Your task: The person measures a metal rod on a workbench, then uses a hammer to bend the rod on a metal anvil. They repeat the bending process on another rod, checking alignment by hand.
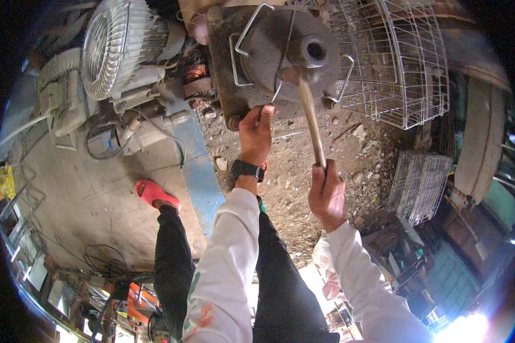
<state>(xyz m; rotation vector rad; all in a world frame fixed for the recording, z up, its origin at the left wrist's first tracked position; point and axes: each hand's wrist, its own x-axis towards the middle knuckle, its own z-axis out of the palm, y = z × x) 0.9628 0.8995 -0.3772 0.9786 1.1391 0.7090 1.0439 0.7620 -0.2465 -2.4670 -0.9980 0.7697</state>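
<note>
My right hand [327,195] is closed around the wooden handle [310,117] of a hammer. The hammer's dark head [290,75] is down at a thin metal wire [288,43], and contact cannot be made out for certain. Between the thumb and fingers of my left hand [256,131] the near end of that wire is pinched. It lies across a dark, round metal block [263,51] with a raised collar and a hole. Bent wire pieces rest around the block: one hooked piece [249,31] and another [233,60] on its left, and a third [345,80] on its right.
A large wire basket [403,68] stands right of the block, with stacked wire racks [419,186] nearer. A finned motor [111,48] and a dusty machine [149,128] with a cable sit at the left. Gravelly dirt [286,188] lies below my hands.
</note>
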